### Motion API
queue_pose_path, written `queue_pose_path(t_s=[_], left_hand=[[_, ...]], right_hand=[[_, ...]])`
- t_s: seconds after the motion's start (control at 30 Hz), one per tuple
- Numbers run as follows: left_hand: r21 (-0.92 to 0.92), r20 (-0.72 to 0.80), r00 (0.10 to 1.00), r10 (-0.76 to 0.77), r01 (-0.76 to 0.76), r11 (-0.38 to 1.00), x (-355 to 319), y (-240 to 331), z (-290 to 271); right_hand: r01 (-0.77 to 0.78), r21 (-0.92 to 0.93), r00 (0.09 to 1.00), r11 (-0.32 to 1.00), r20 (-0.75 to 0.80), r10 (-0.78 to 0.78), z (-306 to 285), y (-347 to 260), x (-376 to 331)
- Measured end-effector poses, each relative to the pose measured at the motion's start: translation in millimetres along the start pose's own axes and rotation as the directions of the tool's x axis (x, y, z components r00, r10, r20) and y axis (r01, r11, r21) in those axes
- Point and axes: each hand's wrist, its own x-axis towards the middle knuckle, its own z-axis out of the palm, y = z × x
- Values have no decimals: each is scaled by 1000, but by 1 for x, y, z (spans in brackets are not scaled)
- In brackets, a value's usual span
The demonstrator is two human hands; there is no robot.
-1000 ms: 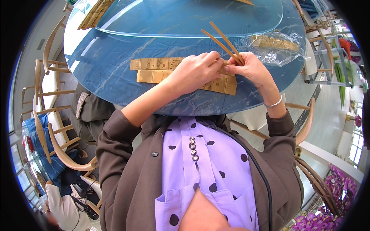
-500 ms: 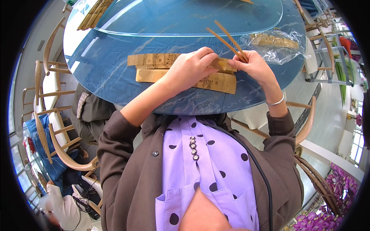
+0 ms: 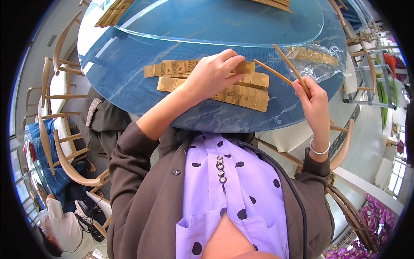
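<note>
My left hand (image 3: 212,77) pinches a brown paper chopstick sleeve (image 3: 246,67), whose end sticks out past the fingertips on the right. Two wooden chopsticks (image 3: 282,55) are gripped in my right hand (image 3: 313,96). They spread apart toward the far left, and the tip of the lower one comes close to the end of the sleeve without visibly touching it. Under and beside my left hand, more flat brown sleeves (image 3: 241,97) lie in two overlapping rows on the blue table. My left hand and wrist hide part of these rows.
A clear plastic bag (image 3: 336,71) holding brown sleeves lies at the table's right. A glass turntable (image 3: 224,26) covers the far part of the blue round table (image 3: 125,86). On it are more chopsticks (image 3: 276,4) and, at far left, a bundle of sleeves (image 3: 114,13). Wooden chairs (image 3: 64,97) stand around.
My right hand has moved right and toward me with the chopsticks, away from the sleeve. The chopsticks now spread wider and point more to the left. My left hand keeps its pinch.
</note>
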Motion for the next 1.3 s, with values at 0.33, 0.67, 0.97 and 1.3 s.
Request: queue_pose_path(t_s=[0.33, 0.67, 0.97, 1.3], left_hand=[[-42, -10, 980, 198, -198, 979, 3, 14, -1], [-276, -143, 971, -191, 146, 950, -19, 65, -38], [-915, 211, 713, -668, 385, 123, -31, 91, -34], [-939, 263, 718, -644, 344, 0, -32, 89, -37]], right_hand=[[-189, 418, 955, 889, 290, 66, 26, -25, 21], [-299, 618, 927, 727, 370, 66, 32, -38, 27], [-295, 724, 918, 624, 397, -26, 48, -62, 2], [-225, 745, 933, 628, 350, -80, 65, -65, -6]])
